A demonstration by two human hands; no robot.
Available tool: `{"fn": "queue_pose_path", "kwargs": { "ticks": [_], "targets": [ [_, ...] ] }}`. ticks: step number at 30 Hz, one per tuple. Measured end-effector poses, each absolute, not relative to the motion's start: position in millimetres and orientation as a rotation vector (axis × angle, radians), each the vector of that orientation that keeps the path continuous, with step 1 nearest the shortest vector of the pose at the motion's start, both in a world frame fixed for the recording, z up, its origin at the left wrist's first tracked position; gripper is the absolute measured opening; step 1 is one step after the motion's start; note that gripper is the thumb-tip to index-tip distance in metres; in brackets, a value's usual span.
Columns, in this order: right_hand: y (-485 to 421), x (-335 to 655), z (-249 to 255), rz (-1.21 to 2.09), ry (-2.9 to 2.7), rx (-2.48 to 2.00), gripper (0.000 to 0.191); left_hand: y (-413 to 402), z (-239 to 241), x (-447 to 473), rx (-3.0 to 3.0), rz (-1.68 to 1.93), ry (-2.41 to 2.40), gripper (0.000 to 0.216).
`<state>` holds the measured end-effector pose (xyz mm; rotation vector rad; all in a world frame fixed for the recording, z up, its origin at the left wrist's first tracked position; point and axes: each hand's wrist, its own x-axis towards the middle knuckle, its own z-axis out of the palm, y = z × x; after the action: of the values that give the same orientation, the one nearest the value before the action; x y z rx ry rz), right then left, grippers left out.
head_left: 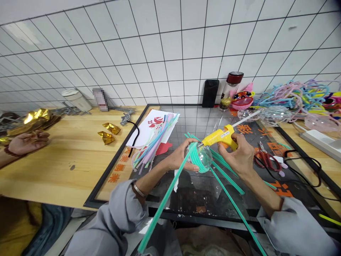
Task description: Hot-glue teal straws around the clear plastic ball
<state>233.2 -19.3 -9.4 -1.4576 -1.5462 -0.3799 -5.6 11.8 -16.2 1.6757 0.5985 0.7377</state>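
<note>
My left hand [179,156] is closed around a clear plastic ball [205,155], partly wrapped with green pipe cleaners [197,160]. One long green strand runs from the ball toward me at the lower left, another toward the lower right. In my right hand [241,153] is a yellow glue gun [220,137] with a white glue stick poking out of its back. Its nozzle meets the green wrapping at the top of the ball; whether glue is coming out cannot be seen. More green pipe cleaners [230,177] lie on the dark glass behind and beside the ball.
Pastel pipe cleaners [154,142] lie over white paper [149,124] at left. Red-handled scissors [268,160], black cable and a power strip [322,144] are at right. A phone [210,93] and a glass bottle [229,90] stand behind. Another person's hand [29,142] is near gold foil pieces.
</note>
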Motion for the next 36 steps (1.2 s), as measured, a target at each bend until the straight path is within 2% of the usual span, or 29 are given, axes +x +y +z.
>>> {"fn": "queue_pose_path", "kwargs": {
  "ticks": [18,27,36],
  "targets": [
    [-20.3,232.3,-6.2,-0.35,-1.569,-1.434,0.027,12.4,-16.0,-5.2,1.683,0.721,0.607,0.09],
    [-18.9,232.3,-8.3,-0.336,-1.522,-1.47,0.033,11.7,-14.7,-5.9,1.709,0.717,0.62,0.091],
    [-19.7,233.2,-6.4,-0.342,-1.586,-1.41,0.027,12.7,-16.8,-5.4,1.702,0.729,0.609,0.092]
  ]
}}
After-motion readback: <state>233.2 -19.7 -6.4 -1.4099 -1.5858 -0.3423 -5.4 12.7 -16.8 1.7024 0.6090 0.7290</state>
